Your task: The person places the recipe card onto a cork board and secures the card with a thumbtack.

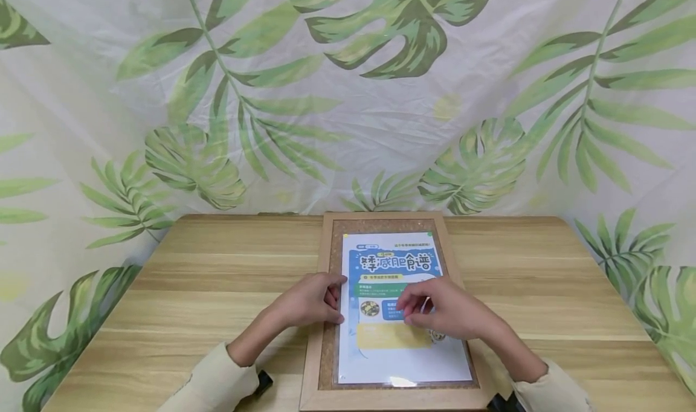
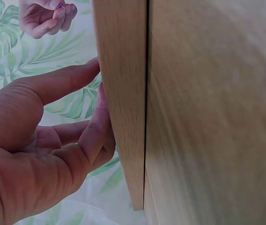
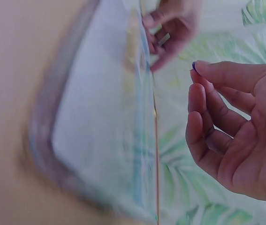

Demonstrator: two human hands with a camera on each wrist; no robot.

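Note:
A printed sheet [image 1: 402, 363] in a clear glossy cover lies on a wood-framed corkboard [image 1: 326, 363]. My left hand [image 1: 311, 300] rests at the sheet's left edge, thumb and index finger apart and touching it. In the left wrist view the fingertips of that hand [image 2: 62, 126] are partly hidden behind the wooden frame [image 2: 121, 93]. Over the right half of the sheet, my right hand [image 1: 443, 308] pinches a small purple thumbtack [image 3: 194, 66] between thumb and index finger. A yellow thumbtack [image 1: 345, 235] sits at the sheet's top left corner, a green thumbtack [image 1: 429, 234] at its top right.
The corkboard lies on a wood-grain table [image 1: 228, 255], its far end near the table's back edge. A leaf-patterned cloth [image 1: 380, 110] hangs behind the table and along both sides. Dark straps [image 1: 263, 383] show at the wrists beside pale sleeves.

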